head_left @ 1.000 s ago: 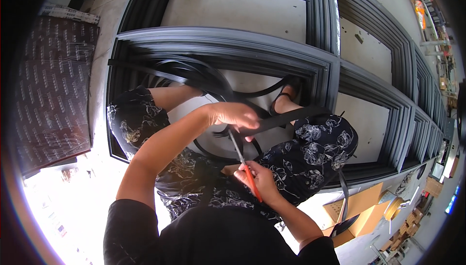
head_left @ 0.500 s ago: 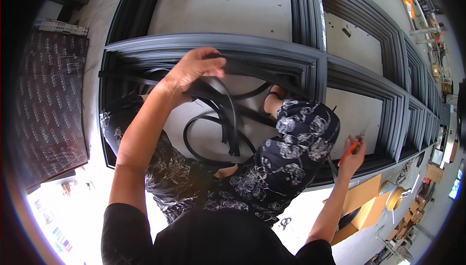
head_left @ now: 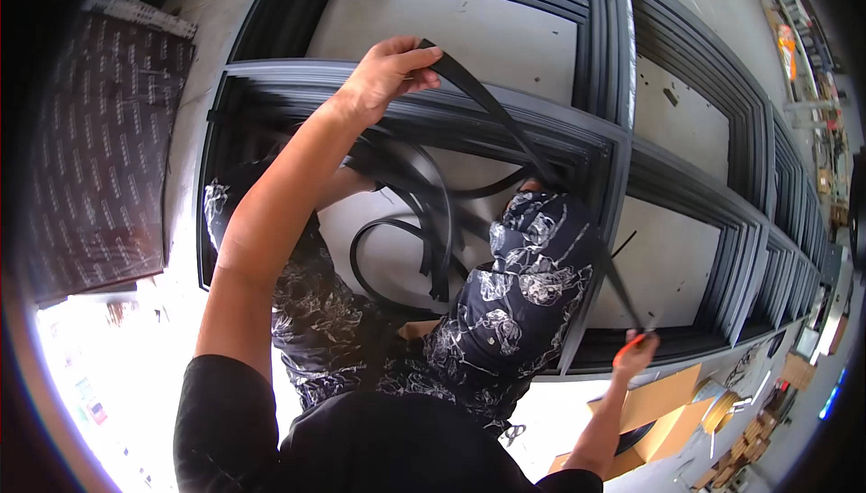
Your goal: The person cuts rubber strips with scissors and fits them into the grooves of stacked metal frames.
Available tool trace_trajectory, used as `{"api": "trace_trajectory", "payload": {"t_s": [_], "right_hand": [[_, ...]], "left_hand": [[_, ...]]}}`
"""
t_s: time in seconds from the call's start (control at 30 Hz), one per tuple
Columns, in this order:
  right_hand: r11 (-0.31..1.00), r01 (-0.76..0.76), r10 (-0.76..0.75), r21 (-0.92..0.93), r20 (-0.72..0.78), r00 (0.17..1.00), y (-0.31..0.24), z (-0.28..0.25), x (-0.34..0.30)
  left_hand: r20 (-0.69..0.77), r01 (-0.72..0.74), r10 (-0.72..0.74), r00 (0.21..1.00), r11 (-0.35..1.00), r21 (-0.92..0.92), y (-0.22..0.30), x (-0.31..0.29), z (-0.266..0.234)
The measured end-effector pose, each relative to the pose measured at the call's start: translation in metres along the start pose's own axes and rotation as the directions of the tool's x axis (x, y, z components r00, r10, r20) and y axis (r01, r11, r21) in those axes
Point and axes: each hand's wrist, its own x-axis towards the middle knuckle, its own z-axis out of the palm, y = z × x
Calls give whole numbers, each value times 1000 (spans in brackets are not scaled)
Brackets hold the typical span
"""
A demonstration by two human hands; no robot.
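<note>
My left hand is raised over the stacked frames, pinching one end of a flat black strip, perhaps rubber. From there the strip slopes down to the right, towards my knee, where part of it is hidden. At the right my right hand is closed on an orange-handled tool; its kind is too small and blurred to tell. A dark stretch of strip reaches from beside my knee to that hand. More black strip lies in loose loops between my legs.
Stacks of dark grey rectangular frames surround my legs and extend far right. An open cardboard box with a black coil inside stands lower right, beside a yellow spool. A dark printed panel lies at the left.
My left hand has risen and moved slightly right, lifting the strip's end. My right hand, with the orange-handled tool, has moved down and left. The view has shifted slightly.
</note>
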Motion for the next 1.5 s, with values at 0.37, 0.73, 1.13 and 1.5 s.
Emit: {"api": "trace_trajectory", "payload": {"t_s": [0.37, 0.73, 1.13, 1.5], "right_hand": [[662, 749, -743, 23, -105, 660, -457, 153, 253], [895, 444, -226, 45, 903, 365, -437, 226, 98], [968, -15, -183, 250, 748, 638, -382, 273, 107], [989, 146, -69, -14, 833, 549, -348, 288, 109]], "left_hand": [[-250, -221, 39, 967, 612, -760, 28, -28, -207], [-813, -419, -436, 386, 703, -575, -31, -60, -370], [-953, 221, -186, 237, 966, -134, -55, 30, -380], [-962, 716, -36, 271, 676, 176, -89, 63, -395]]}}
